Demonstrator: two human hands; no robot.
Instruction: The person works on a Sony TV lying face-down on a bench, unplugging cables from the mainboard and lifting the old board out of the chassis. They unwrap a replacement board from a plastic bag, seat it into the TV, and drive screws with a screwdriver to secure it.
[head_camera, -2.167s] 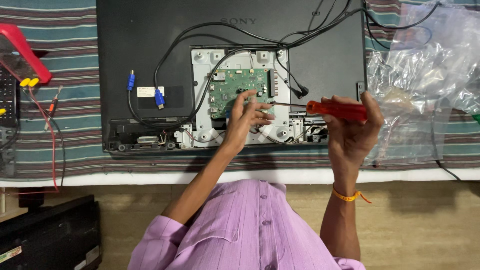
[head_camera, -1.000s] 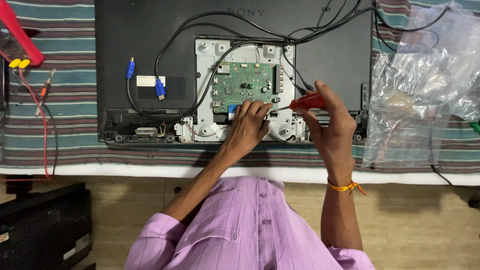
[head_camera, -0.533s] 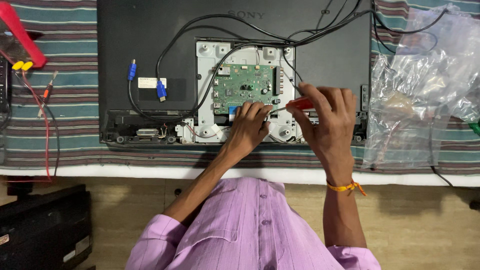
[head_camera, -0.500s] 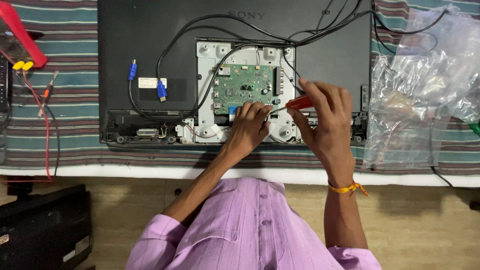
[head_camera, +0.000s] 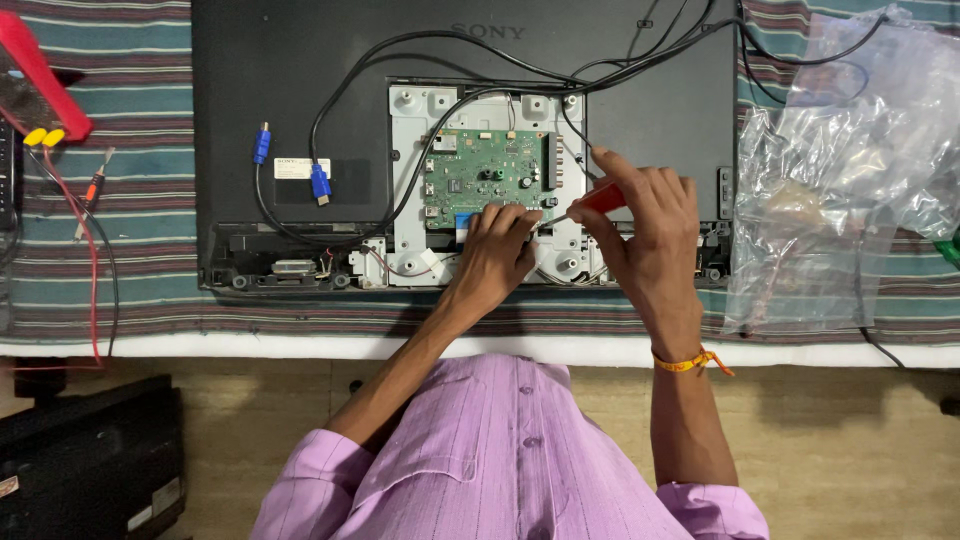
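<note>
Right hand (head_camera: 645, 235) is gripping a red screwdriver (head_camera: 603, 198), fingers clamped round its handle, tip pointing at the green board's (head_camera: 484, 186) lower right corner; left hand (head_camera: 497, 255) is resting at the board's lower edge, fingers together on it, inside the open TV (head_camera: 300, 90) lying on the striped bench (head_camera: 110, 290)

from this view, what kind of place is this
Likely an electronics repair bench: an opened flat-screen television lies face down with its green circuit board exposed, the right hand holds a red-handled screwdriver, and multimeter probes lie nearby.
</note>
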